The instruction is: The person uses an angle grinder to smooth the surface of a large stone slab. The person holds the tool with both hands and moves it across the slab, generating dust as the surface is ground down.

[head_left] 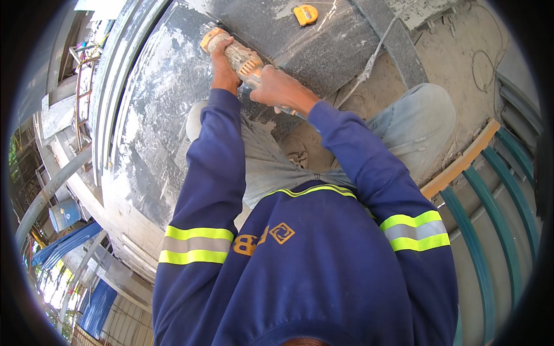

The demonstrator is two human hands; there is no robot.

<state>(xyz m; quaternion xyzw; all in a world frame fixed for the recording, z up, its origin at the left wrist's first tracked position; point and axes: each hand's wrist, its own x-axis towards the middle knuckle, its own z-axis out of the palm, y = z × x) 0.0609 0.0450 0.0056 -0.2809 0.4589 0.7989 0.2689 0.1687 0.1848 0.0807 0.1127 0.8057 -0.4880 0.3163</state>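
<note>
Both of my hands are closed around a dusty orange angle grinder [238, 56], held over a dark grey stone slab [288, 34]. My left hand [222, 62] grips it close to its head, at the upper left. Farther back along the body, my right hand [280, 89] wraps the rear end. The disc side of the tool lies near the slab's surface, but I cannot tell whether it touches. A grey cable [375, 52] runs over the slab on the right. On the slab beyond my hands lies an orange tape measure [306, 15].
White dust and smears cover the slab's left part [156, 115]. At the right stand green metal bars [490, 213] under a wooden rail [461, 158]. Thin wire [482, 72] lies on the dusty floor. Lower down at the left are a blue bucket [64, 215] and pale curved ledges [112, 86].
</note>
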